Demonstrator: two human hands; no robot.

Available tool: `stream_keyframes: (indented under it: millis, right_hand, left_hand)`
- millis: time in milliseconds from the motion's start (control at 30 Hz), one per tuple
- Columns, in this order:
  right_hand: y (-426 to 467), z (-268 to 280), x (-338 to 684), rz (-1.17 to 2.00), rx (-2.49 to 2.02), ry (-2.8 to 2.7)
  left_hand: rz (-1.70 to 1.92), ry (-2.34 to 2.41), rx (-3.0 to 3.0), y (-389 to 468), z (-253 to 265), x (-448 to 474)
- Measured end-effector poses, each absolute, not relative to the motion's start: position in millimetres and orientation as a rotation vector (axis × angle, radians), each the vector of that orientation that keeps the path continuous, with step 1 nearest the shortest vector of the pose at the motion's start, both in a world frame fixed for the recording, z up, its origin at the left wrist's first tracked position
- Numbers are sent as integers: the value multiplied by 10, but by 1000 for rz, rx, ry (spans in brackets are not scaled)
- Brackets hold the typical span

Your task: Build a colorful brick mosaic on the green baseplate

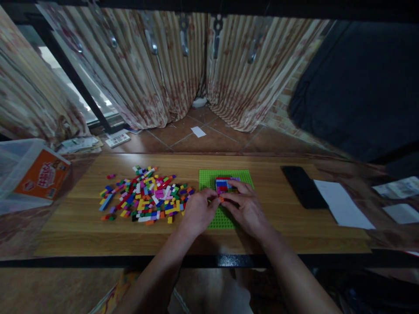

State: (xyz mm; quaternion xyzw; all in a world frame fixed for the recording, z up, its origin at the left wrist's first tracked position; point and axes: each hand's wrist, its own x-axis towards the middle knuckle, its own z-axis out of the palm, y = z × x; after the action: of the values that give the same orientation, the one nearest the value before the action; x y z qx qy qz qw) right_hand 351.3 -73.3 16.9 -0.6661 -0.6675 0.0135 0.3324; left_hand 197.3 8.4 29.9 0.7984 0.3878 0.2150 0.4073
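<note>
On the green baseplate stands a small block of toy bricks with red, blue and purple rows. My right hand reaches in from the right, thumb and forefinger closed on a small orange brick at the block's near edge. Its other fingers arch over the block's right side and hide part of it. My left hand lies over the plate's left edge, its thumb and forefinger drawn together close to the orange brick. Whatever sits between those left fingertips is hidden.
Loose bricks in many colours are heaped on the wooden table to the left. A black phone-like slab and a white paper lie to the right. A clear plastic box with an orange label stands at far left.
</note>
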Motion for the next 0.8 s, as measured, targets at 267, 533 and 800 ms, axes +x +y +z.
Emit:
stream_keyframes:
  millis: [267,533,800]
  right_hand:
    - [-721,142,3493,17,-1784,-1728]
    - [-724,176,3436,48,-1833,-1709]
    - [-745,157,3465,140,-1701,-1611]
  left_hand:
    - [537,1011,1985,81,280,2007]
    - [525,1124,1955,61,286,2065]
    - [532,1114,1933,66,316,2060]
